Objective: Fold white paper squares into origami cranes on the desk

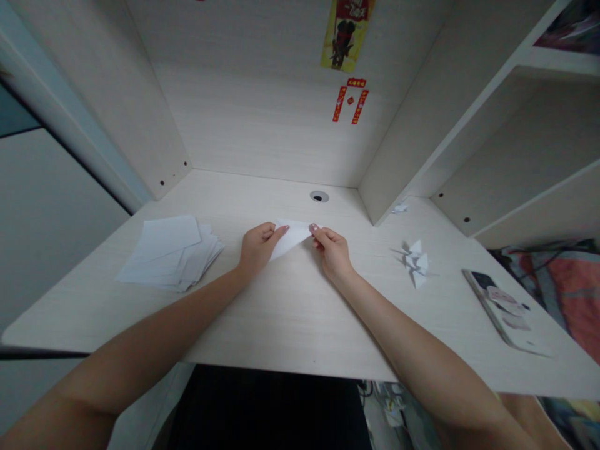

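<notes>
A white sheet of paper point(293, 237), folded to a slanted edge, is held between my two hands just above the desk. My left hand point(257, 250) pinches its left side, thumb on top and fingers curled beneath. At the paper's right corner, my right hand point(334, 251) grips with thumb and fingertips pressed together. To the left lies a loose stack of white paper sheets point(171, 250). Several small folded paper cranes point(415, 261) sit in a cluster to the right of my right hand.
A phone point(504, 309) in a pale case lies at the desk's right. A cable hole point(319, 196) is set near the back panel. An upright divider point(403, 144) rises at the right rear, with a small white paper piece point(400, 208) beside its foot. Dark and red fabric point(579, 294) lies beyond.
</notes>
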{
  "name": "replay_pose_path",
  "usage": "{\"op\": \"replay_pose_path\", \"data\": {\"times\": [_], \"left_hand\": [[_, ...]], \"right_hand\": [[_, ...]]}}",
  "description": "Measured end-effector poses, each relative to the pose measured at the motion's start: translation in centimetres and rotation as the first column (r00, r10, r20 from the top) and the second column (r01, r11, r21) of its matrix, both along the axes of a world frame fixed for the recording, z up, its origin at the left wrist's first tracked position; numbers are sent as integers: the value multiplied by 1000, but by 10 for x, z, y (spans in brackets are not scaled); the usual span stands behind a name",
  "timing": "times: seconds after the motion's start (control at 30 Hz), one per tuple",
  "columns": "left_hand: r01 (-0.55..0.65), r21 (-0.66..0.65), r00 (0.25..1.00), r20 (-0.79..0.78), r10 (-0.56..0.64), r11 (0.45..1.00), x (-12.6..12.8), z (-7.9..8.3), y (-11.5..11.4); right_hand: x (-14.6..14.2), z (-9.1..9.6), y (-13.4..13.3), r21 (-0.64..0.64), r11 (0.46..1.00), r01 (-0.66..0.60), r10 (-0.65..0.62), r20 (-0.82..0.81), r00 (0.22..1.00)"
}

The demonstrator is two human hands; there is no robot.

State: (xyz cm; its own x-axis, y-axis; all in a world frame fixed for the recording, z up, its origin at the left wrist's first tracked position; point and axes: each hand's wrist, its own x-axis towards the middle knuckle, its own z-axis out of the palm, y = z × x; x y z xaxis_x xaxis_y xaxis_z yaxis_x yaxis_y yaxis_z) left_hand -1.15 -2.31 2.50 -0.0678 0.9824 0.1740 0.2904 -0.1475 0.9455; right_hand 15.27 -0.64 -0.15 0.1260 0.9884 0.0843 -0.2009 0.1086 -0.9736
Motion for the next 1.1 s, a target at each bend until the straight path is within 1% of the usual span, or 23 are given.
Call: {"op": "replay_pose_path", "data": {"times": [0.1, 0.23, 0.3, 0.5, 0.63, 0.7, 0.77, 0.83, 0.87, 0.93, 0.97, 1.03, 1.1], "left_hand": [[0, 9, 1000, -29, 0, 1000, 0, -1, 1], [-18, 33, 998, -56, 20, 999, 0, 0, 1], [-13, 23, 999, -48, 14, 1000, 0, 1, 0], [-5, 0, 999, -40, 5, 1000, 1, 3, -1], [-43, 27, 999, -31, 44, 999, 0, 3, 1], [-42, 30, 999, -18, 43, 999, -1, 2, 2], [-26, 10, 1000, 2, 26, 1000, -1, 0, 2], [-14, -11, 1000, 23, 14, 1000, 0, -1, 1], [-8, -15, 999, 33, 8, 1000, 0, -1, 1], [16, -14, 998, 60, -15, 1000, 1, -1, 0], [37, -12, 997, 75, -36, 999, 1, -1, -1], [79, -5, 992, 99, -79, 997, 1, -2, -1], [106, 5, 989, 106, -106, 994, 2, -4, -1]], "right_hand": [[0, 2, -1, -7, 1000, -8, 8, -9, 1000], [0, 2, 0, 6, 1000, -5, 5, -86, 996], [0, 2, 1, 6, 1000, 12, -12, -103, 995], [2, -1, 3, 12, 991, 133, -132, -53, 990], [10, -1, 7, -14, 974, 228, -228, -143, 963], [14, 2, 9, -35, 973, 228, -230, -165, 959], [14, 4, 8, -57, 986, 154, -162, -169, 972], [10, 7, 5, -63, 998, 17, -27, -147, 989], [7, 7, 2, -45, 998, -50, 44, -122, 992], [1, 7, -2, -41, 977, -208, 206, -46, 977], [-1, 7, -4, -60, 965, -255, 255, -8, 967], [-4, 6, -7, -95, 944, -316, 324, 90, 942], [-5, 4, -9, -103, 943, -316, 329, 162, 930]]}}
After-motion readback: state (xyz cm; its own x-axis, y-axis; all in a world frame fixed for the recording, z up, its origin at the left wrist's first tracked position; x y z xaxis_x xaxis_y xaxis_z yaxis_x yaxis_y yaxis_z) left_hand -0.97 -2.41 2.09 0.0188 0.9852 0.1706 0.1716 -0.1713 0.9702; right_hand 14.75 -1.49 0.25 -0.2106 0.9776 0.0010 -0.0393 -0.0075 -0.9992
